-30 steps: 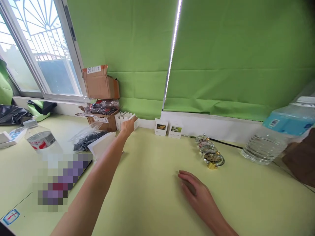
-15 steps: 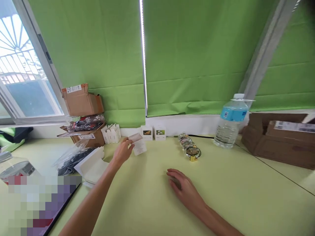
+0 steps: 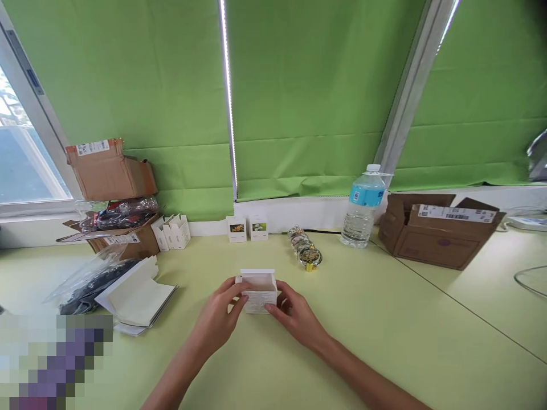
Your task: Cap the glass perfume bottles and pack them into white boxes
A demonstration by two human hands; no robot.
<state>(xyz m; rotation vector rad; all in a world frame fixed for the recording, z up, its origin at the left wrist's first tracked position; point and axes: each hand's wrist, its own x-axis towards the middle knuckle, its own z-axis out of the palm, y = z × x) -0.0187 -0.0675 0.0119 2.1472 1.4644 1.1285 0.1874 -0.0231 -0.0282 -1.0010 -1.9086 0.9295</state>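
Note:
A small white carton point(image 3: 260, 299) stands between my hands near the middle of the table, its top flaps open and its inside showing. My left hand point(image 3: 224, 312) grips its left side, with fingers at the top edge. On the opposite side, my right hand point(image 3: 297, 314) holds the right wall, thumb on the near face. Beyond it, two white boxes with flower pictures stand against the wall: one with an orange print point(image 3: 237, 229), the other with a white-flower print point(image 3: 258, 228). To their right lies a row of round metal lids or rings point(image 3: 304, 248).
Folded white cardboard point(image 3: 137, 299) and a plastic-wrapped dark bundle point(image 3: 100, 285) lie at left. Behind them are open white cartons point(image 3: 172, 233) and stacked brown boxes point(image 3: 111, 173). A water bottle point(image 3: 361, 210) and an open brown box point(image 3: 436, 233) stand at right.
My left hand has brought the white carton from the back of the table toward me. My right hand has moved in and taken hold of it. The view has turned right.

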